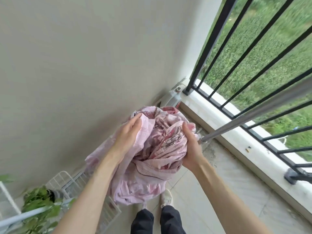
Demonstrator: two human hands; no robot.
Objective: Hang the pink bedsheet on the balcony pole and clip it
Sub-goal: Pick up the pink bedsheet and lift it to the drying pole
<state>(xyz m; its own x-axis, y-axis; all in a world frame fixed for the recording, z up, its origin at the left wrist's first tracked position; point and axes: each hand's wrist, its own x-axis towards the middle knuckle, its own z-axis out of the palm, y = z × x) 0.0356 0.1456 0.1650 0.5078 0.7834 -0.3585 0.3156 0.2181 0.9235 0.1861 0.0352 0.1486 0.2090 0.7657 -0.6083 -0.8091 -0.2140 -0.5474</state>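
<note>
I see one crumpled, soft pink bedsheet bunched between my two hands: left hand pressed flat against it, right hand curled gripping it, beside one smooth metal pole.

Both bare forearms reached forward, side by side. The left hand lay flat against the pink bedsheet, fingers straight. The right hand cupped the bundle's other side, thumb curled over the cloth.
</note>
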